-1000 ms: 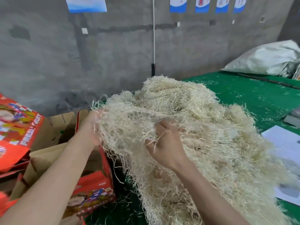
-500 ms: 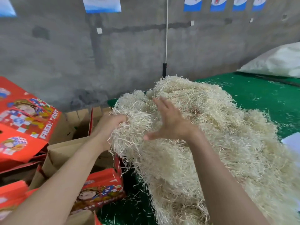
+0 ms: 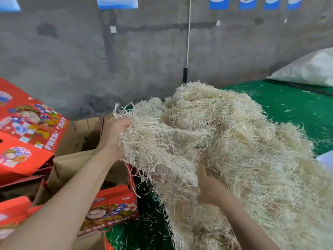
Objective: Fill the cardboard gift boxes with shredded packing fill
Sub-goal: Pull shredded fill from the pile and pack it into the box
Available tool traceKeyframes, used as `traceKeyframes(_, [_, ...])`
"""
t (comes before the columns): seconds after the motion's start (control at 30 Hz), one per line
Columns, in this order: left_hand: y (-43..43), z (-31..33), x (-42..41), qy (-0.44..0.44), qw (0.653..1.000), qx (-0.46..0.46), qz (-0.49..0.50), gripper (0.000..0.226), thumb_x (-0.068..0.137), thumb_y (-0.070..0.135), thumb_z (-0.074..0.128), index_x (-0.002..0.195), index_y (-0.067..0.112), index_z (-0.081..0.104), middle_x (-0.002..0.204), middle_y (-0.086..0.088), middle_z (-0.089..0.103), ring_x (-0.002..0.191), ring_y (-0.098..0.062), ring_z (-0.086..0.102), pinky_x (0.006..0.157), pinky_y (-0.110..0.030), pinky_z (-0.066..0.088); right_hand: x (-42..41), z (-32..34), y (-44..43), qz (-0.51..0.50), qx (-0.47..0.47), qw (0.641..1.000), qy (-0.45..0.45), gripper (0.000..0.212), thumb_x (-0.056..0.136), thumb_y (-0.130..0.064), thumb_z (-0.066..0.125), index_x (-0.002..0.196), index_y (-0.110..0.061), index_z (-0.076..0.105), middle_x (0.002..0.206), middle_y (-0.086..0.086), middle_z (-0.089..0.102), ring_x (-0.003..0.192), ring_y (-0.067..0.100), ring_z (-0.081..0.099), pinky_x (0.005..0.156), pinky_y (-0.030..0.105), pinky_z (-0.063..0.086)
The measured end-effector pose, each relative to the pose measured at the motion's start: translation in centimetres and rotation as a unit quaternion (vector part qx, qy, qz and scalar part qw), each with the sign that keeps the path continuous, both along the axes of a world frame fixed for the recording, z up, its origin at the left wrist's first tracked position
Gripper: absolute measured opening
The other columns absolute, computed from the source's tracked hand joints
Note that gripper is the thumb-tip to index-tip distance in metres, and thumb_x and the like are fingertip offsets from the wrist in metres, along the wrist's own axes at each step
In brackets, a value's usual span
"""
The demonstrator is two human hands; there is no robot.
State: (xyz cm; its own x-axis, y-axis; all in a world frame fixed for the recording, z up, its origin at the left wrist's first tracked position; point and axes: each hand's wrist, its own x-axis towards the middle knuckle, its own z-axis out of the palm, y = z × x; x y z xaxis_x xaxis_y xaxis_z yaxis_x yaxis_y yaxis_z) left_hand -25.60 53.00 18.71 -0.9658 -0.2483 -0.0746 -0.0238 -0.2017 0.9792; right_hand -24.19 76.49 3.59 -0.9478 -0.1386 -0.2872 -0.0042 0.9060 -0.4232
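Note:
A big pale heap of shredded packing fill (image 3: 225,141) lies on the green table (image 3: 292,107). My left hand (image 3: 112,136) grips a clump at the heap's left edge, above an open red gift box (image 3: 111,210) with brown inner flaps. My right hand (image 3: 209,184) is pushed into the heap's lower front, fingers buried in the strands, so its grip is hidden.
More red "Fresh Fruit" boxes (image 3: 27,130) are stacked at the left. A grey concrete wall (image 3: 144,56) stands close behind. A white sack (image 3: 310,69) lies at the back right, and white paper (image 3: 326,157) shows at the right edge.
My right hand has come off the top of the heap and dug into its lower front. My left hand keeps its clump at the left edge.

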Motion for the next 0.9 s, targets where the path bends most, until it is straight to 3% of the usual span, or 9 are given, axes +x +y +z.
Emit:
traceKeyframes(0.13, [0.2, 0.1, 0.0, 0.039, 0.981, -0.188, 0.017, 0.023, 0.061, 0.014, 0.062, 0.076, 0.012, 0.045, 0.078, -0.012, 0.043, 0.074, -0.025, 0.046, 0.072, -0.039, 0.041, -1.1, 6.6, -1.6, -0.014, -0.045, 0.981, 0.188, 0.107, 0.058, -0.047, 0.079, 0.143, -0.026, 0.018, 0.142, 0.002, 0.037, 0.131, 0.023, 0.036, 0.111, 0.043, 0.028])
traceKeyframes(0.27, [0.6, 0.2, 0.7, 0.055, 0.993, -0.107, 0.005, 0.015, 0.067, 0.006, 0.059, 0.074, 0.005, 0.046, 0.063, -0.008, 0.044, 0.058, -0.023, 0.051, 0.062, -0.034, 0.046, -3.3, 8.9, -4.7, 0.071, -0.075, 0.971, 0.214, 0.139, 0.052, -0.054, 0.078, 0.139, -0.036, -0.029, 0.148, -0.014, -0.025, 0.138, 0.016, -0.024, 0.108, 0.046, -0.018])
traceKeyframes(0.37, [0.1, 0.2, 0.5, 0.082, 0.996, 0.013, -0.031, 0.03, 0.071, -0.006, 0.044, 0.047, 0.011, 0.044, 0.042, 0.001, 0.035, 0.036, -0.014, 0.038, 0.047, -0.021, 0.032, -3.8, 4.9, -7.2, 0.123, -0.013, 0.985, 0.123, 0.12, 0.063, -0.057, 0.074, 0.148, -0.021, -0.003, 0.154, -0.006, -0.009, 0.142, 0.018, -0.009, 0.102, 0.046, -0.022])
traceKeyframes(0.47, [-1.1, 0.0, 0.6, 0.088, 0.99, 0.094, -0.053, 0.008, 0.07, 0.005, 0.048, 0.072, 0.006, 0.056, 0.061, -0.003, 0.047, 0.056, -0.02, 0.049, 0.061, -0.03, 0.042, -4.0, 1.7, -6.0, 0.042, -0.023, 0.986, 0.161, 0.095, 0.076, -0.042, 0.069, 0.148, -0.024, 0.008, 0.154, -0.006, 0.014, 0.142, 0.016, 0.011, 0.103, 0.044, -0.019])
traceKeyframes(0.57, [-2.0, -0.5, 0.5, 0.11, 0.985, 0.12, -0.056, 0.013, 0.073, 0.018, 0.053, 0.062, 0.018, 0.06, 0.061, 0.002, 0.061, 0.059, -0.017, 0.061, 0.058, -0.028, 0.052, -4.6, 2.3, -2.8, -0.082, -0.082, 0.974, 0.194, 0.045, 0.086, -0.011, 0.057, 0.129, -0.01, 0.047, 0.109, -0.002, 0.059, 0.101, 0.016, 0.056, 0.109, 0.032, 0.023])
traceKeyframes(0.63, [-1.6, -1.0, -0.1, 0.084, 0.994, 0.001, -0.074, 0.008, 0.073, 0.027, 0.069, 0.072, 0.023, 0.063, 0.065, 0.008, 0.067, 0.071, -0.018, 0.065, 0.062, -0.03, 0.051, -4.5, 3.7, -2.0, -0.095, -0.129, 0.964, 0.214, 0.021, 0.082, 0.007, 0.047, 0.097, -0.003, 0.057, 0.073, -0.003, 0.054, 0.068, 0.013, 0.054, 0.074, 0.02, 0.05])
traceKeyframes(0.73, [0.4, -1.3, -0.4, 0.035, 0.903, -0.391, -0.174, 0.081, 0.054, 0.042, 0.083, 0.126, 0.024, 0.05, 0.123, 0.01, 0.058, 0.116, -0.013, 0.051, 0.088, -0.031, 0.047, -3.2, 6.5, -3.1, -0.061, -0.128, 0.953, 0.267, 0.034, 0.073, 0.018, 0.042, 0.065, -0.015, 0.037, 0.062, -0.003, 0.041, 0.061, 0.014, 0.044, 0.047, 0.01, 0.025])
traceKeyframes(0.83, [2.6, -2.3, 0.4, -0.03, 0.81, -0.468, -0.352, 0.134, 0.041, 0.059, 0.083, 0.143, 0.048, -0.003, 0.15, 0.016, 0.011, 0.131, -0.006, 0.025, 0.105, -0.023, 0.027, -1.8, 9.2, -4.6, 0.002, -0.132, 0.934, 0.331, 0.038, 0.068, 0.023, 0.036, 0.076, -0.012, 0.05, 0.059, -0.003, 0.043, 0.062, 0.021, 0.05, 0.053, 0.015, 0.036])
traceKeyframes(0.9, [3.8, -3.2, 0.8, -0.045, 0.761, -0.54, -0.357, 0.116, 0.046, 0.065, 0.078, 0.144, 0.037, 0.023, 0.141, 0.013, 0.038, 0.12, -0.008, 0.044, 0.098, -0.015, 0.032, -1.1, 10.8, -5.5, 0.027, -0.137, 0.913, 0.384, 0.049, 0.063, 0.022, 0.037, 0.099, -0.005, 0.058, 0.058, -0.003, 0.048, 0.057, 0.022, 0.055, 0.049, 0.02, 0.041])
